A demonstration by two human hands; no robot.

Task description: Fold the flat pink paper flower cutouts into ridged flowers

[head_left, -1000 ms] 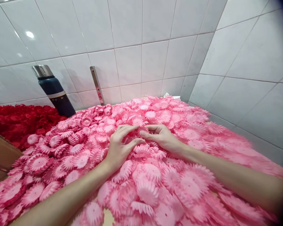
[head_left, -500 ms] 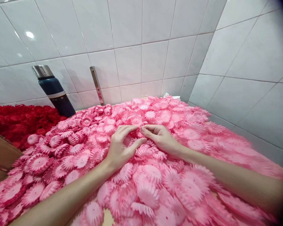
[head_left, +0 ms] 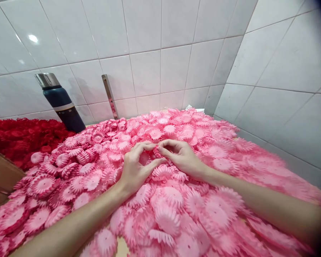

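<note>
The right hand point(head_left: 182, 157) pinches a small frilled pink piece point(head_left: 157, 153) between thumb and forefinger, its other fingers largely hidden. The left hand point(head_left: 136, 166) curves in from the opposite side, forefinger reaching to the piece and thumb spread well below it; whether those fingertips grip the piece or only touch it, I cannot tell. The piece sits between the two hands, just above the heap. Around and beneath them spreads a deep pile of pink petal discs point(head_left: 167, 217) with notched edges and small centre holes, paler toward the right, darker-rimmed toward the left. A bare patch of pale yellow worktop point(head_left: 122, 247) shows at the near edge. Farther left lie red petal discs point(head_left: 24, 137), with a cardboard box point(head_left: 2, 178) in front of them. Behind, a dark blue bottle point(head_left: 64, 103) with a silver cap and a narrow metal strip point(head_left: 109, 96) stand near the white tiled wall point(head_left: 149, 32).
</note>
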